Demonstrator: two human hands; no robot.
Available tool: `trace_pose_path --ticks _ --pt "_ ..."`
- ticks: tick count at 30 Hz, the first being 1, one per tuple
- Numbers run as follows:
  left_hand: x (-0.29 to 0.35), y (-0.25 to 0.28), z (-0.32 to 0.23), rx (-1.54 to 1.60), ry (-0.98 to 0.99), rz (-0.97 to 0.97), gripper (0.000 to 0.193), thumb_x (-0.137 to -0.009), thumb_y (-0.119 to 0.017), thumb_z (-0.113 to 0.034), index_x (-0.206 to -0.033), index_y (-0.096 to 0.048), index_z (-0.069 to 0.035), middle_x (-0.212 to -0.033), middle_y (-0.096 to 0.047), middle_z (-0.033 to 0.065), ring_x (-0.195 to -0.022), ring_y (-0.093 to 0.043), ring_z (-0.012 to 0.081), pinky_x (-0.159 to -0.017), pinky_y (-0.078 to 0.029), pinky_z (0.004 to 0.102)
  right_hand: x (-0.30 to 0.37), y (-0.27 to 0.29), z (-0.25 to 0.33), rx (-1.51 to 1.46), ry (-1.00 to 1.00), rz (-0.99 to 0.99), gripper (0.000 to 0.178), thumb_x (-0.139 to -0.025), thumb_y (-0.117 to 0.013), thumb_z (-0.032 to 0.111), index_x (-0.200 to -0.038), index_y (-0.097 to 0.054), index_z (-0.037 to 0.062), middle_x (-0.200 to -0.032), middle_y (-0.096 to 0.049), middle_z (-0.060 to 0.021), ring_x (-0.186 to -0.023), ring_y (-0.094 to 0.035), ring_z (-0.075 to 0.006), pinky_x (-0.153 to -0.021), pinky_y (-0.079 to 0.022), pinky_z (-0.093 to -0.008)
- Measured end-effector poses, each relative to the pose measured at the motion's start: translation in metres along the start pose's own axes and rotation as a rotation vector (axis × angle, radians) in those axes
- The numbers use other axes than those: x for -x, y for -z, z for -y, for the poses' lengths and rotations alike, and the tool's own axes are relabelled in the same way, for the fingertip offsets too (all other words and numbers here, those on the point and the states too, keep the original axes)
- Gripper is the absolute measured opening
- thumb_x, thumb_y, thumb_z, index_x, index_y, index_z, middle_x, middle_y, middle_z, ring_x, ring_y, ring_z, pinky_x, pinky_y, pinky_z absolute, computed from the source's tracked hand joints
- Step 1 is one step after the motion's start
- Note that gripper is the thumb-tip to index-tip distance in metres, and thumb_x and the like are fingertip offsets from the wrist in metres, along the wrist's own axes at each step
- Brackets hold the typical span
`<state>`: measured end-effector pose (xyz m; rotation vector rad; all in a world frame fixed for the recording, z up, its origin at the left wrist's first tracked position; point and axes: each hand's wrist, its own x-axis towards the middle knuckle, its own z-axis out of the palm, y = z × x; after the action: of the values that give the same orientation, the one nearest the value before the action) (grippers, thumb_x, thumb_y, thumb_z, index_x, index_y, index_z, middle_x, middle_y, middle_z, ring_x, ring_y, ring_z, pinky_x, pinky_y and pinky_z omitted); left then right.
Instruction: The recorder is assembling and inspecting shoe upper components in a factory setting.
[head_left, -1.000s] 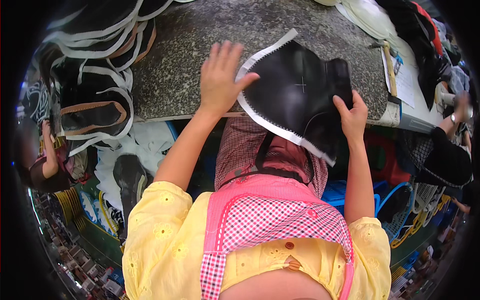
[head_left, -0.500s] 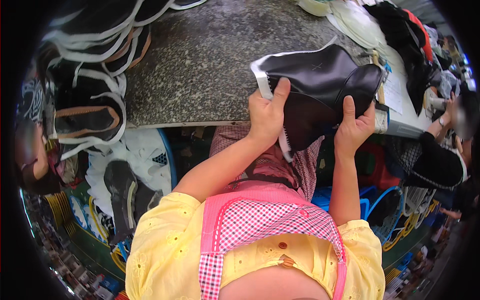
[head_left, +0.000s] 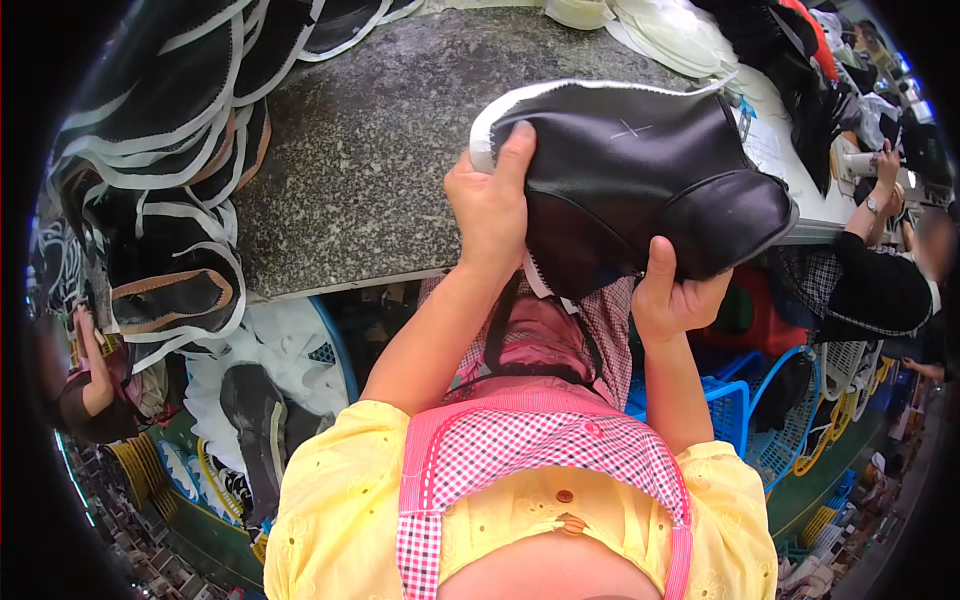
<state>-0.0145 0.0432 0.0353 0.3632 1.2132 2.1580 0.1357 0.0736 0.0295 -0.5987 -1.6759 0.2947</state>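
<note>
A black leather shoe upper (head_left: 625,165) with a white edge and a chalk cross on its side is held up between my hands, over the near edge of the table. My left hand (head_left: 492,205) grips its white-edged end, thumb on top and fingers hidden beneath. At the rounded toe end, my right hand (head_left: 675,290) pinches the lower edge from below, thumb facing me. The far rim of the piece covers part of the tabletop behind it.
The speckled table (head_left: 350,150) spreads ahead. Black uppers with white edging (head_left: 170,150) pile at its left. Pale stacked pieces (head_left: 670,40) lie at the far right. Below are a blue basket (head_left: 780,440), a red stool (head_left: 745,310) and white scraps (head_left: 290,340). Other people sit at both sides.
The shoe upper has swung toward level, its toe end lower and further right. My left hand has shifted left and slightly up; my right hand has moved down and a little left.
</note>
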Motion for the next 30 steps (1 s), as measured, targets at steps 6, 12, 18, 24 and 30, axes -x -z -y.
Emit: trace_pose_path --ticks 6,12,18,24,30 --pt "-0.01 0.007 -0.02 0.198 0.335 0.194 0.032 -0.084 -0.056 -0.022 -0.105 -0.053 0.003 -0.097 -0.06 0.0105 -0.086 -0.058 0.0152 -0.076 -0.046 0.0272 0.008 0.01 -0.002 -0.079 0.171 0.128 0.033 -0.079 -0.061 0.006 -0.107 -0.05 -0.0083 -0.105 -0.057 -0.0142 -0.091 -0.056 -0.0199 -0.082 -0.042 -0.0296" --pt "-0.009 0.003 -0.017 0.011 0.192 0.188 0.025 -0.077 -0.066 -0.014 -0.094 -0.059 0.003 -0.088 -0.061 0.0074 -0.075 -0.058 0.0118 -0.07 -0.046 0.0249 0.014 0.018 -0.008 -0.055 0.171 0.157 0.035 -0.078 -0.062 0.006 -0.107 -0.05 -0.0092 -0.104 -0.057 -0.0143 -0.09 -0.056 -0.0201 -0.082 -0.042 -0.0297" --pt "-0.01 0.003 -0.009 0.215 0.25 0.223 0.034 -0.086 -0.054 -0.026 -0.105 -0.053 0.002 -0.099 -0.059 0.0075 -0.086 -0.057 0.0147 -0.076 -0.046 0.0286 0.003 0.012 -0.012 -0.185 -0.023 0.119 0.041 -0.078 -0.063 0.005 -0.113 -0.046 -0.0079 -0.109 -0.054 -0.0121 -0.094 -0.053 -0.0182 -0.085 -0.04 -0.0283" --pt "-0.034 0.012 -0.005 0.209 0.308 0.234 0.034 -0.09 -0.043 -0.026 -0.105 -0.051 0.003 -0.098 -0.059 0.0115 -0.086 -0.059 0.0182 -0.076 -0.048 0.0305 -0.019 0.009 -0.008 -0.259 -0.091 0.136 0.043 -0.078 -0.063 0.006 -0.116 -0.046 -0.0044 -0.108 -0.054 -0.0099 -0.094 -0.052 -0.0165 -0.085 -0.039 -0.0271" --pt "-0.031 0.021 0.003 0.525 0.53 0.759 0.069 -0.081 -0.055 -0.042 -0.131 -0.026 -0.004 -0.118 -0.05 0.0112 -0.104 -0.05 0.0212 -0.09 -0.038 0.0369 -0.069 -0.009 -0.058 -0.111 -0.342 -0.002 0.029 -0.079 -0.063 0.014 -0.099 -0.053 -0.0038 -0.09 -0.06 -0.0087 -0.078 -0.053 -0.0154 -0.074 -0.042 -0.0265"
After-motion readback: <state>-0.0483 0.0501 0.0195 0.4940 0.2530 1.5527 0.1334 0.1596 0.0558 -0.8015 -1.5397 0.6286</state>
